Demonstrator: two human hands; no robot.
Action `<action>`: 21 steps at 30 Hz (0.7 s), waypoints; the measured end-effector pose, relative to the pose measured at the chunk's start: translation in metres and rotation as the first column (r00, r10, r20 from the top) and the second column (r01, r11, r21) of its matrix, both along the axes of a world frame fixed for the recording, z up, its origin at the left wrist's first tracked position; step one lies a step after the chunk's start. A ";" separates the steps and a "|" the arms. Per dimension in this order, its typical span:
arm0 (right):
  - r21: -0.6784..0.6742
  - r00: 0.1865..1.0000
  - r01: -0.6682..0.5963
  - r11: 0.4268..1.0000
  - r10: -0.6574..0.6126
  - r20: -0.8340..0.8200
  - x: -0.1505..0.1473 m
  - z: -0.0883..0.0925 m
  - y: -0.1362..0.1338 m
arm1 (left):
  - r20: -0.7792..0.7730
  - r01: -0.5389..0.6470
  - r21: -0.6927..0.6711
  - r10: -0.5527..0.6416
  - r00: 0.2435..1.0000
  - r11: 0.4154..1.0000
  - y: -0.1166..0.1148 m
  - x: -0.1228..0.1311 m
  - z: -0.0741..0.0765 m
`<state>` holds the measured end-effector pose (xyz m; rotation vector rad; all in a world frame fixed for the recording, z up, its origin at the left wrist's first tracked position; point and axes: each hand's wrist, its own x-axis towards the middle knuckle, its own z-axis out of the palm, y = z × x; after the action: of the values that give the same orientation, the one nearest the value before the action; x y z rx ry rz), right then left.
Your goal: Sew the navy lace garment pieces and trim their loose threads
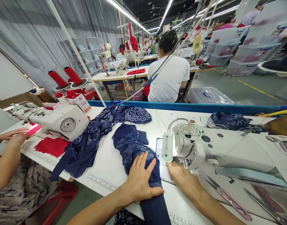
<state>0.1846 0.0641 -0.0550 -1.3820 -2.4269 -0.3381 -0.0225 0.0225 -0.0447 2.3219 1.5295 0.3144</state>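
My left hand lies flat with fingers spread on a strip of navy blue lace fabric on the white table. The strip runs from the table's front edge, where it hangs down, toward the needle of the white sewing machine. My right hand rests on the table just right of the fabric, under the machine's head; its fingertips are hidden by the machine. A small lamp is fixed beside the needle.
A pile of navy lace pieces lies left of my strip. At far left another person's hands work red fabric at a second sewing machine with red thread cones. Thread snips lie right. A person in a white shirt sits ahead.
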 end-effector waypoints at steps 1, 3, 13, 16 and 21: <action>-0.012 1.000 -0.005 1.000 0.005 -0.001 0.001 0.001 0.001 | -0.002 -0.012 -0.009 0.012 1.000 1.000 0.003 0.000 0.001; -0.029 1.000 -0.029 0.999 0.028 -0.007 0.008 0.005 -0.002 | -0.005 0.002 -0.021 -0.002 1.000 1.000 0.010 0.000 0.003; 0.010 0.901 -0.349 0.937 0.338 -0.272 0.039 0.020 -0.047 | 0.062 0.143 -0.033 -0.140 0.988 0.989 0.043 0.019 -0.001; -0.006 0.829 -0.453 0.892 0.418 -0.372 0.031 0.016 -0.053 | 0.064 0.203 -0.026 -0.201 0.977 0.979 0.058 0.028 -0.003; -0.017 0.803 -0.524 0.851 0.488 -0.342 0.024 0.009 -0.052 | 0.015 0.237 0.050 -0.238 0.971 0.970 0.082 0.031 -0.002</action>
<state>0.2084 0.0125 -0.0460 -0.6919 -2.4309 0.1543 0.0084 0.1044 -0.0465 2.4988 1.2281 0.3159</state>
